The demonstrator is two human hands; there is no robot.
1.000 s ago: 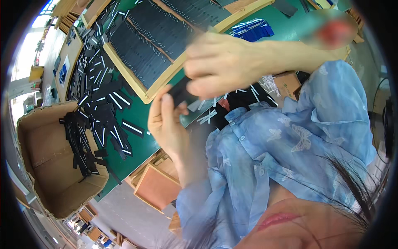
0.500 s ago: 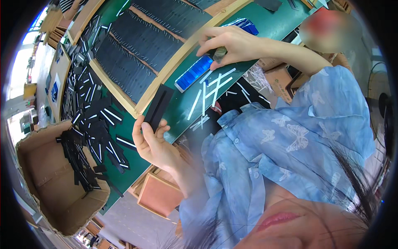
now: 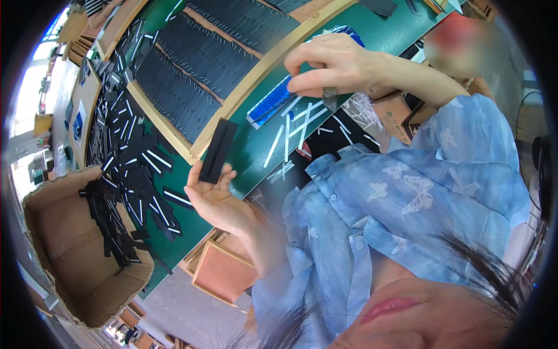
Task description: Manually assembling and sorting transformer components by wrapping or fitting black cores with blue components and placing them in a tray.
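My left hand (image 3: 216,198) holds a flat black strip (image 3: 220,152) with a lengthwise groove, tilted up above the table's front edge; its lower end rests among the curled fingers. My right hand (image 3: 337,68) is closed, with thumb and fingertips at the upper end of a row of blue pieces (image 3: 268,104) on the table. A small grey, block-like object (image 3: 329,100) sticks out below its curled fingers; its kind is unclear. Whether the fingertips pinch one of the blue pieces is hidden. Several white strips (image 3: 301,125) lie crossed just below the right hand.
A wooden-framed tray (image 3: 232,113) holds rows of black pieces with thin pins. Many black pieces with white strips (image 3: 136,168) are heaped on the green table (image 3: 197,230). A cardboard box (image 3: 64,232) stands at left. More blue pieces (image 3: 353,36) lie beyond my right hand.
My right hand has turned over, and the grey object in it now points down below the fingers. My left fingers have shifted around the black strip, with the thumb no longer across its front.
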